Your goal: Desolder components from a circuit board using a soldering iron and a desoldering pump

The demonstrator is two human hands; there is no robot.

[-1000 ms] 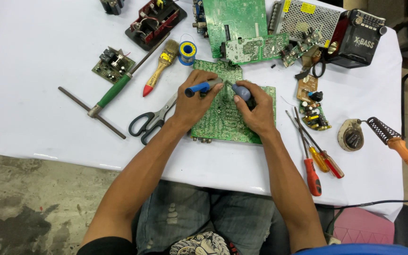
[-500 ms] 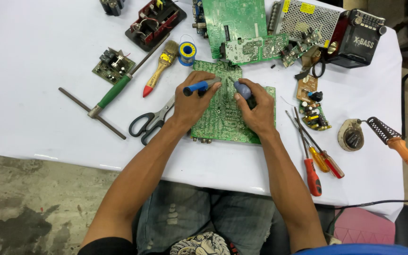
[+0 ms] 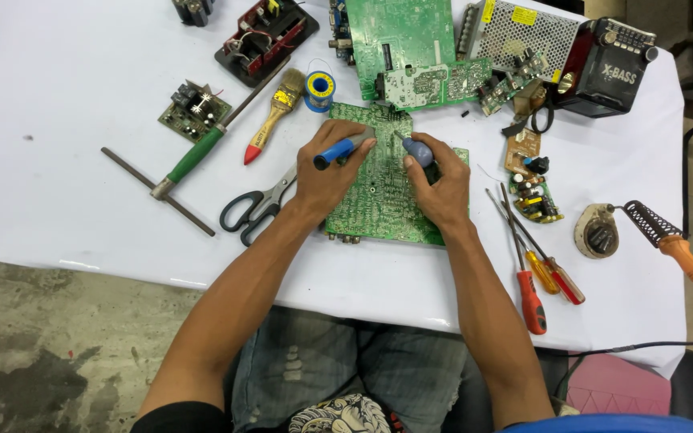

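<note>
The left hand (image 3: 326, 172) is closing its grip around a blue-handled tool (image 3: 338, 150), and the right hand (image 3: 441, 186) is clamping on a grey-blue bulb-shaped tool (image 3: 419, 150). Both are working over the green circuit board (image 3: 378, 188) at centre frame on the white counter (image 3: 66, 200). By my judgement, board work is under way; keeping both tips steady matters.

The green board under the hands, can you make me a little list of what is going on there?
Board: green circuit board lying flat on the white table
Left hand: grips a blue-handled tool over the board
Right hand: holds a dark blue-grey tool, tip toward the board
Left of board: black scissors, a paintbrush
Right of board: screwdrivers, an orange-handled soldering iron
Above board: solder spool, more green boards
</note>
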